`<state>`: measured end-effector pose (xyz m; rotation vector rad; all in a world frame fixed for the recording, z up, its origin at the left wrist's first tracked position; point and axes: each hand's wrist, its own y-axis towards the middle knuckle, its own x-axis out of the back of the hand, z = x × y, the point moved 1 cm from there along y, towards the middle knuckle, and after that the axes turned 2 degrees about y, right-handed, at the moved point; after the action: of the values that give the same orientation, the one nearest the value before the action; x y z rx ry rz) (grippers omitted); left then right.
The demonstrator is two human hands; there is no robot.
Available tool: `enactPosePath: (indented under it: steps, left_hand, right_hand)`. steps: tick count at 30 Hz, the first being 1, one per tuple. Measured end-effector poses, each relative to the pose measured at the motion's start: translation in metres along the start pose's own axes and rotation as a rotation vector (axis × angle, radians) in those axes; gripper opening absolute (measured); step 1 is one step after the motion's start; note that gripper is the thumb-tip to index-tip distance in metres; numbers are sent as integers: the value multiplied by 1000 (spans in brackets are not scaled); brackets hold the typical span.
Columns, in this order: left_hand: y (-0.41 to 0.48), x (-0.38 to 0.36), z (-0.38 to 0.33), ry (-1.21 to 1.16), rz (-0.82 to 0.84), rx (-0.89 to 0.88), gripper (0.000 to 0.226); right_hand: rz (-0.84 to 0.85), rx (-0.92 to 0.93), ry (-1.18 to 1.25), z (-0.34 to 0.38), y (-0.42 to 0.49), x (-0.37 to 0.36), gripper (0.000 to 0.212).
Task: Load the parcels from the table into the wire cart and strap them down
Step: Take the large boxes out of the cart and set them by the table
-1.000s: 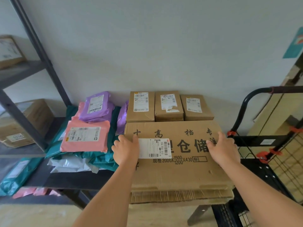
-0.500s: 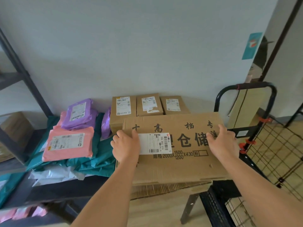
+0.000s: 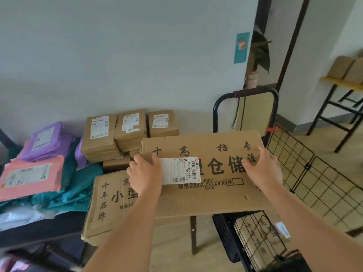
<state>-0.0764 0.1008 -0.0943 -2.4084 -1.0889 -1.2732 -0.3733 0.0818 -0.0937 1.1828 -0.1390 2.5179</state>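
Two hands share one flat box (image 3: 216, 195) in the head view: the left hand (image 3: 144, 173) is curled round its left edge beside the white label (image 3: 179, 170), and the right hand (image 3: 262, 169) clasps the right edge, thumb lying on top. The box's left part lies over a lower box (image 3: 106, 205) with the same print on the table (image 3: 39, 228). Its right part juts past the table, above the cart (image 3: 314, 183), whose black handle (image 3: 245, 95) rises just behind. To my eye the load is on its way across, not yet down. It could go wrong at the mesh: the box is wide and thin and held only at its ends, so a tilt might catch a corner on a wire panel or the handle and twist it loose. If it drags, it may also pull the lower box, which overhangs the table's front. A carton (image 3: 255, 240) stands inside the cart behind the mesh — it may leave little room for a box laid flat. I cannot see the fingers under the box, so I cannot tell how deep either hold goes, or whether the two boxes touch. The cart's floor is cut off below and no strap shows. The mailers (image 3: 29, 177) run off the left edge, and the small boxes (image 3: 100, 136) hide what lies behind them.
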Motion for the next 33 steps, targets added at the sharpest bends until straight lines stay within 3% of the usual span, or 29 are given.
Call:
enactPosePath:
  steps: [17,33]
  left_hand:
    - [-164,-121,-135,-81,70,-52,61]
    - [-172,-256,-212,-129,194,-47,55]
  right_hand:
    - [106,-124,71,-196,80,122,83]
    - [150,-248,80,-288,187,128,84]
